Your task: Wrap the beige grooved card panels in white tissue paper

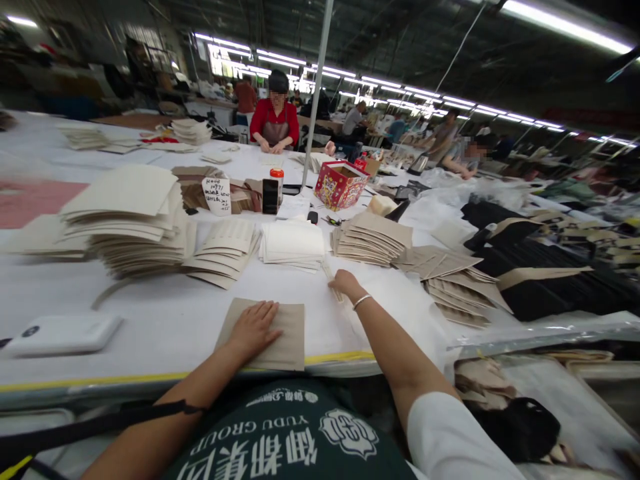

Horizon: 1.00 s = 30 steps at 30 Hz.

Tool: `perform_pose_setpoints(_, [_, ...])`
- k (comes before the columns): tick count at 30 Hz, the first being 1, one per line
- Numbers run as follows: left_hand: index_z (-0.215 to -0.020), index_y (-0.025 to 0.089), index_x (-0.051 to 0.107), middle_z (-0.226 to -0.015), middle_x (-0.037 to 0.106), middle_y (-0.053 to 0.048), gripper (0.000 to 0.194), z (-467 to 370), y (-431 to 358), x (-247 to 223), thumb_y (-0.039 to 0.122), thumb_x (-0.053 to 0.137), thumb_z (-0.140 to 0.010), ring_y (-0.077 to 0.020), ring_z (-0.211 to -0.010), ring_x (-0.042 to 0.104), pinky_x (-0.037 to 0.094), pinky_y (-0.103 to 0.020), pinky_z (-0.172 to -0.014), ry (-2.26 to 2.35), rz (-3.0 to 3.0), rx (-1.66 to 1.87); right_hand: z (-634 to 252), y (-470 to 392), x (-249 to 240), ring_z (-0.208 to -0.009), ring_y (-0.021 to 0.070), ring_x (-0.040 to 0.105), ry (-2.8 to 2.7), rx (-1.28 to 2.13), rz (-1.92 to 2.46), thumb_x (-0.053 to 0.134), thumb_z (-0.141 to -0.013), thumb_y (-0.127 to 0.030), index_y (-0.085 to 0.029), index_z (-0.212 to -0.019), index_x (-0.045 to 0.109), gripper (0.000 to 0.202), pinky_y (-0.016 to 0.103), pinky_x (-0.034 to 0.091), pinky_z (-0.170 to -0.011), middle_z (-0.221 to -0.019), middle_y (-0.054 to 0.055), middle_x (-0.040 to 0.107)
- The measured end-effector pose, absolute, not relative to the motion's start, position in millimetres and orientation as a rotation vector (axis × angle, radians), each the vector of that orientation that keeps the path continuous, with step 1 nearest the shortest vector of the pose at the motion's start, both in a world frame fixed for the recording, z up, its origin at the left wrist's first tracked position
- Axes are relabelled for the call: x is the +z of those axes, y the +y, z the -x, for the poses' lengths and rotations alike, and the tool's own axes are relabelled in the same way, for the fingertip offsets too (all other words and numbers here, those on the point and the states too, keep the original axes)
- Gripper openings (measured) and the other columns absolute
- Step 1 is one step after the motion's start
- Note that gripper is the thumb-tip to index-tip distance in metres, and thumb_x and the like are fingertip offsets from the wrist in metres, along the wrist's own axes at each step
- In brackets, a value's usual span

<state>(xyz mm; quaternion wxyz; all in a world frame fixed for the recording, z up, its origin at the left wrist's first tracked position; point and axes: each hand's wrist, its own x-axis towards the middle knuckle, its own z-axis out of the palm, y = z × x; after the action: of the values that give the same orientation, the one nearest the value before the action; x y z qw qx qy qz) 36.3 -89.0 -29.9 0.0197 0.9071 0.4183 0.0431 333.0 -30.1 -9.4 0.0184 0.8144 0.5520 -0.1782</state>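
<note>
My left hand (pixel 257 328) lies flat, fingers stretched out, on a beige panel (pixel 293 333) at the table's front edge. To its right, my right hand (pixel 345 283) is closed around a thin pale strip (pixel 328 271), which sticks out past the fingers. Just beyond the hands is a stack of white sheets (pixel 293 241). Stacks of beige panels stand on both sides of it: a fanned one (pixel 225 247) on the left and a brown-beige one (pixel 373 233) on the right. A taller pile of cream panels (pixel 135 213) rises further left.
A white box-shaped device (pixel 65 335) lies at the left front. Behind the stacks are a phone (pixel 270 197), a red patterned box (pixel 341 185) and a metal pole (pixel 317 93). Black fabric pieces (pixel 560 280) are heaped at right. A person in red (pixel 275 123) works across the table.
</note>
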Motion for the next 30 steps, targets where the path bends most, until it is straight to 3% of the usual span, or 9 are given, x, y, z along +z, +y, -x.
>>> perform_pose_setpoints(5, [-0.117, 0.020, 0.051, -0.119, 0.054, -0.010, 0.048, -56.7, -85.3, -30.6, 0.049, 0.045, -0.080, -0.0265, -0.107, 0.046, 0.033, -0.040, -0.090, 1.415, -2.771, 0.206, -333.5, -49.5, -1.2, -0.071, 0.0197, 0.061, 1.794, -0.711, -2.537, 0.060, -0.065, -0.020, -0.009, -0.070, 0.061, 0.012, 0.021, 0.041, -0.055, -0.073, 0.011, 0.064])
perform_pose_setpoints(9, [-0.113, 0.015, 0.053, -0.116, 0.055, -0.012, 0.046, -58.4, -85.5, -30.3, 0.048, 0.044, -0.081, -0.0271, -0.106, 0.046, 0.034, -0.039, -0.090, 1.453, -2.771, 0.244, -310.8, -87.5, 4.9, -0.056, 0.0110, 0.058, 1.929, -0.810, -2.643, 0.046, -0.077, -0.024, -0.012, -0.084, 0.056, 0.017, 0.017, 0.039, -0.048, -0.068, 0.005, 0.064])
perform_pose_setpoints(12, [-0.111, 0.013, 0.054, -0.116, 0.055, -0.014, 0.045, -59.4, -85.1, -31.8, 0.046, 0.042, -0.082, -0.0265, -0.107, 0.047, 0.033, -0.039, -0.092, 1.449, -2.770, 0.271, -281.5, -109.2, 4.0, -0.046, 0.0089, 0.055, 2.091, -1.067, -2.748, 0.044, -0.078, -0.023, -0.012, -0.094, 0.050, 0.020, 0.016, 0.039, -0.044, -0.063, 0.002, 0.062])
perform_pose_setpoints(14, [-0.113, 0.014, 0.053, -0.119, 0.054, -0.014, 0.045, -56.6, -85.0, -33.9, 0.045, 0.042, -0.082, -0.0257, -0.110, 0.047, 0.031, -0.039, -0.095, 1.434, -2.765, 0.277, -263.1, -114.0, 1.3, -0.046, 0.0096, 0.055, 2.230, -1.081, -2.813, 0.046, -0.077, -0.021, -0.013, -0.099, 0.047, 0.024, 0.018, 0.041, -0.046, -0.065, 0.002, 0.062])
perform_pose_setpoints(16, [-0.117, 0.016, 0.051, -0.125, 0.050, -0.013, 0.048, -46.4, -86.6, -36.7, 0.046, 0.043, -0.081, -0.0250, -0.115, 0.044, 0.028, -0.040, -0.098, 1.422, -2.757, 0.274, -249.9, -111.2, -1.4, -0.054, 0.0109, 0.057, 2.347, -0.865, -2.836, 0.046, -0.077, -0.020, -0.014, -0.100, 0.047, 0.025, 0.019, 0.043, -0.054, -0.071, 0.002, 0.062])
perform_pose_setpoints(21, [-0.130, 0.023, 0.038, -0.141, 0.032, -0.009, 0.069, 4.2, -101.9, -41.4, 0.061, 0.045, -0.073, -0.0281, -0.128, 0.028, 0.019, -0.048, -0.102, 1.378, -2.730, 0.126, -237.9, -93.2, -2.0, -0.075, 0.0146, 0.058, 2.402, -0.536, -2.716, 0.044, -0.079, -0.021, -0.015, -0.083, 0.055, 0.013, 0.021, 0.041, -0.070, -0.080, 0.006, 0.063])
perform_pose_setpoints(27, [-0.133, 0.022, 0.036, -0.141, 0.031, -0.010, 0.073, 19.6, -114.9, -37.7, 0.060, 0.047, -0.072, -0.0297, -0.129, 0.025, 0.018, -0.048, -0.103, 1.460, -2.684, 0.023, -220.9, -130.9, -2.4, -0.074, 0.0155, 0.058, 2.375, -0.594, -2.602, 0.041, -0.081, -0.021, -0.013, -0.082, 0.055, 0.016, 0.022, 0.041, -0.069, -0.081, 0.009, 0.062])
perform_pose_setpoints(30, [-0.129, 0.020, 0.041, -0.139, 0.034, -0.011, 0.071, 10.8, -115.3, -42.7, 0.059, 0.051, -0.071, -0.0309, -0.128, 0.027, 0.020, -0.048, -0.103, 1.516, -2.677, 0.083, -215.4, -175.7, -4.9, -0.068, 0.0148, 0.059, 2.440, -0.872, -2.529, 0.039, -0.082, -0.023, -0.015, -0.076, 0.054, 0.017, 0.023, 0.043, -0.067, -0.071, 0.006, 0.062])
